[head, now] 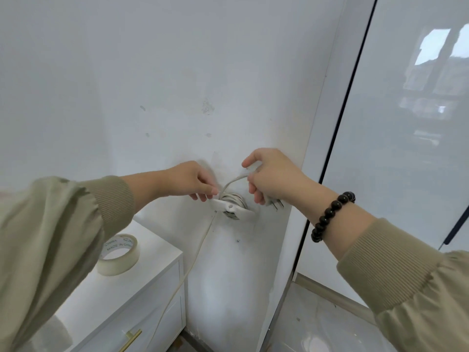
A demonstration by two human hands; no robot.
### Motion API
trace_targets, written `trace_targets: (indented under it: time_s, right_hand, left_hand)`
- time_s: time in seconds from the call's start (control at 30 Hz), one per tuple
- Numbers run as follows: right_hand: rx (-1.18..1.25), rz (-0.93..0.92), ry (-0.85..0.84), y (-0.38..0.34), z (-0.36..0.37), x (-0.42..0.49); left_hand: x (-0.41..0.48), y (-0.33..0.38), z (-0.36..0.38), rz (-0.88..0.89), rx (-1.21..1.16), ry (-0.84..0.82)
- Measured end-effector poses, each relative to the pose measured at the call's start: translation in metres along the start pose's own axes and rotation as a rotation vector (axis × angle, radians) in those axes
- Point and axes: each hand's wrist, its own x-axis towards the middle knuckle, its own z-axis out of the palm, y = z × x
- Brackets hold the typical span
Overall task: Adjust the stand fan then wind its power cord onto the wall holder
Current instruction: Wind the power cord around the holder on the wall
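Power cord [229, 184]: winding nearly done on wall holder [232, 207]. Your left fingers [206, 190] pinch it, right fingers [253, 189] clasp the plug [275, 203]; loop the remainder.

Wall: white painted wall [152, 72] behind and above the fingers [206, 191], marked with small grey scuffs and chips.
Glass panel: pale pane [406, 174] right of the fingers, edged by a dark frame strip [340, 123]; it reflects a bright window.
Cabinet: glossy white cabinet [152, 295] below-left of the fingers, with a brass handle [132, 339].
Tape roll: tape roll [119, 254] on the cabinet's worktop.
Floor: shiny grey floor [317, 326] below-right of the fingers, with beige skirting [330, 293].
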Motion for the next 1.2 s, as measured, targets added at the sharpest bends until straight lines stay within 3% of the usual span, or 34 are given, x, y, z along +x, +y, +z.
trace_targets:
  time_s: [0.13,0.3,0.53,0.8,0.97,1.1,1.2]
  right_hand:
    - [-0.317,-0.103,0.018,0.000,0.005,-0.003]
    - [-0.507,-0.099,0.086,-0.004,0.016,0.002]
    - [-0.835,-0.172,0.118,-0.015,0.038,0.006]
    - [-1.008,-0.360,0.247,-0.012,0.024,0.003]
    - [-0.895,-0.281,0.316,0.022,0.024,-0.008]
    - [-0.462,-0.151,0.377,0.042,0.036,-0.013]
    - [0.005,-0.013,0.343,0.042,0.050,-0.022]
  left_hand:
    - [0.001,-0.008,0.019,-0.031,-0.236,0.106]
    - [-0.001,-0.010,0.035,-0.097,-0.396,0.206]
    - [-0.001,-0.004,0.049,-0.071,-0.333,0.320]
    - [-0.010,-0.004,0.045,0.013,-0.260,0.254]
    - [-0.012,-0.011,0.043,0.030,-0.194,0.196]
    - [-0.014,-0.007,0.044,0.036,-0.175,0.143]
    - [-0.014,-0.007,0.045,0.062,-0.120,0.153]
